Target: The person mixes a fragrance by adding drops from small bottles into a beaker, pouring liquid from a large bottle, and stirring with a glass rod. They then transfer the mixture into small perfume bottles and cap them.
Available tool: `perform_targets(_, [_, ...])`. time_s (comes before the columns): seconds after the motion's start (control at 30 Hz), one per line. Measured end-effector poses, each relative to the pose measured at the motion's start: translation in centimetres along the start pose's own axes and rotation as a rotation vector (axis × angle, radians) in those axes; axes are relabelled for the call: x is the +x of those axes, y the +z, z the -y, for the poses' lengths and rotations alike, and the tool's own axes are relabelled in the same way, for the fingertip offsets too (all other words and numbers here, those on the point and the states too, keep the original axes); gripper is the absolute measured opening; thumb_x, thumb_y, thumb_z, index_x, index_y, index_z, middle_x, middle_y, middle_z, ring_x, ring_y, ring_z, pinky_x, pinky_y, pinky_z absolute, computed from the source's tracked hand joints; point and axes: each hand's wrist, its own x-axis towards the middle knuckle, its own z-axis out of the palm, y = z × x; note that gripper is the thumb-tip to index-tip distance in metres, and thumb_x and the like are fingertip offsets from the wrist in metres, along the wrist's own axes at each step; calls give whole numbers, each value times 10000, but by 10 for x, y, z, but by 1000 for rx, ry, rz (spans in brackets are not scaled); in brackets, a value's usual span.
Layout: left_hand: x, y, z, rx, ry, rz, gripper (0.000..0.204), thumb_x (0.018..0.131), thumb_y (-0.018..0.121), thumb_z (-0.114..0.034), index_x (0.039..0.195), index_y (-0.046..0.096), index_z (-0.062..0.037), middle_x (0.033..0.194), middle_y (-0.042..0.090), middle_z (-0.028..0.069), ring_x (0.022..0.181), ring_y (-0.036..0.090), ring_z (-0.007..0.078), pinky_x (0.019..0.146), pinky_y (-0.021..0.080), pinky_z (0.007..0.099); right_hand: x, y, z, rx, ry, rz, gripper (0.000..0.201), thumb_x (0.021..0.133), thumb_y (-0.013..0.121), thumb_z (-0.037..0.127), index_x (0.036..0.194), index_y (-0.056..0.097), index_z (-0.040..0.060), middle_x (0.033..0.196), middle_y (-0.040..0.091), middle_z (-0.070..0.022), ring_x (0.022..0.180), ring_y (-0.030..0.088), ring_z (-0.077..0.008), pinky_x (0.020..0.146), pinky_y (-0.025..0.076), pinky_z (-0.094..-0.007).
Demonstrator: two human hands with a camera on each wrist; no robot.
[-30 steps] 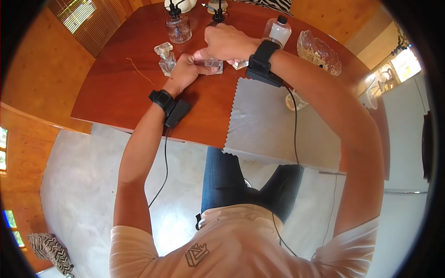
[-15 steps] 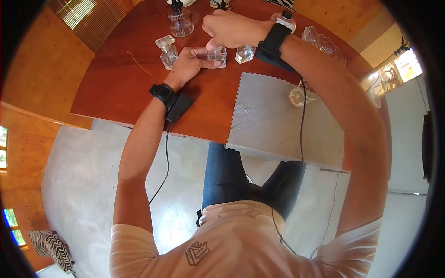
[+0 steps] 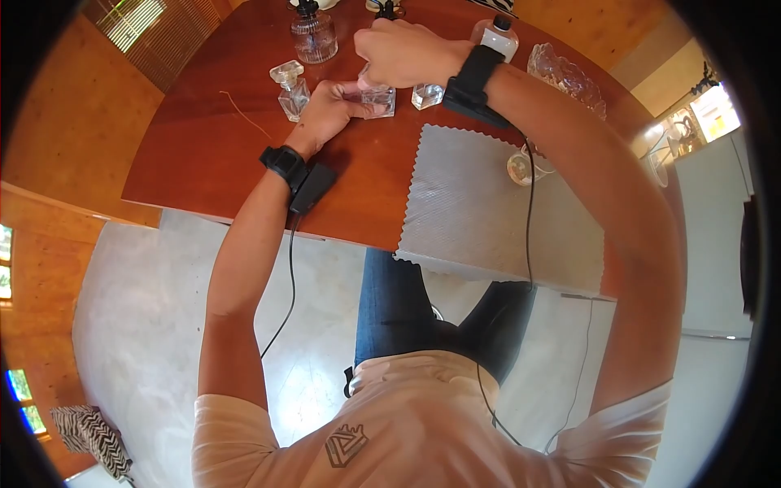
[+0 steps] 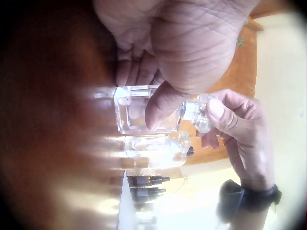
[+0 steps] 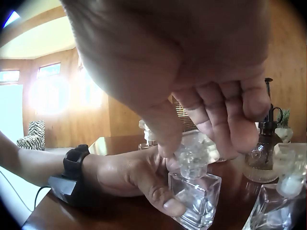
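A square clear glass bottle (image 3: 381, 102) stands on the table, gripped around its body by my left hand (image 3: 328, 116); in the left wrist view the thumb lies across the front of the bottle (image 4: 134, 111). My right hand (image 3: 411, 54) is above it and pinches the clear faceted stopper (image 5: 193, 149) between thumb and fingers. That stopper (image 4: 201, 113) sits at the bottle's neck. A similar bottle (image 3: 427, 95) stands just to the right, and another stoppered one (image 3: 293, 96) to the left of my left hand.
At the back are a ribbed bottle with a black top (image 3: 315, 39) and a labelled bottle with a black cap (image 3: 497, 37). A glass bowl (image 3: 565, 77) stands at the right. A grey cloth (image 3: 464, 203) hangs over the front edge, with a small cup (image 3: 521, 168) on it.
Since a second ago, my right hand has shifted from beside the right-hand bottle to above the held one. My left hand keeps its grip on the bottle.
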Motion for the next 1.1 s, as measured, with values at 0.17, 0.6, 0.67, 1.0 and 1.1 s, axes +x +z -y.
perform_targets(0.17, [2,0,3,23,-4,-8,303,818,832,-92,1099,772,7,986,764,27,878,634,83,873,492,253,11,8,12,-62,149,-46,367,819,691,319,990,727,-3,940,727,-198,896,721,-395,763,569,-503])
perform_targets(0.6, [1,0,1,28,-6,-12,289,818,830,-91,1084,773,8,969,758,20,879,638,87,867,492,257,-5,-29,16,21,279,10,397,902,692,359,1100,705,15,912,718,-167,831,721,-325,729,566,-443])
perform_targets(0.67, [0,1,-1,2,-9,5,280,821,824,-82,1082,773,9,972,760,22,880,640,88,866,493,252,-8,-31,5,40,38,5,283,989,622,243,1082,715,-8,863,690,-101,778,671,-161,667,518,-281])
perform_targets(1.0, [2,0,3,-16,19,6,284,825,816,-57,1095,768,14,984,759,21,886,637,77,872,498,245,-4,-9,-11,-2,-129,105,208,785,776,85,925,651,-2,962,609,-175,939,637,-377,795,512,-481])
perform_targets(1.1, [2,0,3,-27,6,13,291,824,816,-55,1103,769,14,992,758,17,895,633,73,879,498,250,-6,-14,-8,-63,-202,59,229,776,788,139,872,643,-11,937,621,-179,908,645,-390,767,517,-481])
